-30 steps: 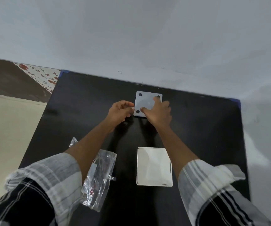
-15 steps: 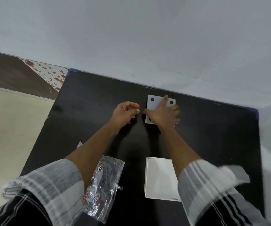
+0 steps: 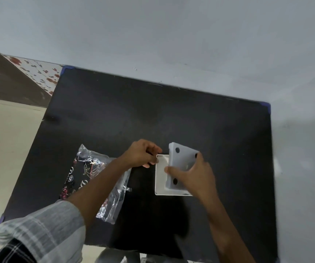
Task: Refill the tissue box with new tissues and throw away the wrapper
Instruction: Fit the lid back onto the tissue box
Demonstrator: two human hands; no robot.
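Observation:
My right hand grips a white square panel with black round feet at its corners and holds it tilted over the open white tissue box. The box lies on the black table, mouth up. My left hand rests at the box's upper left corner with fingers curled; what it pinches is unclear. A crinkled clear plastic wrapper with dark print lies flat on the table to the left, partly under my left forearm.
A pale wall stands behind and to the right of the table. Beyond the table's left edge are a cream floor and a floral-patterned strip. The table's near edge is close to my body.
My right hand lifted the white panel from the far side of the table and brought it back over the open box. My left hand followed to the box's corner. The camera tilted down.

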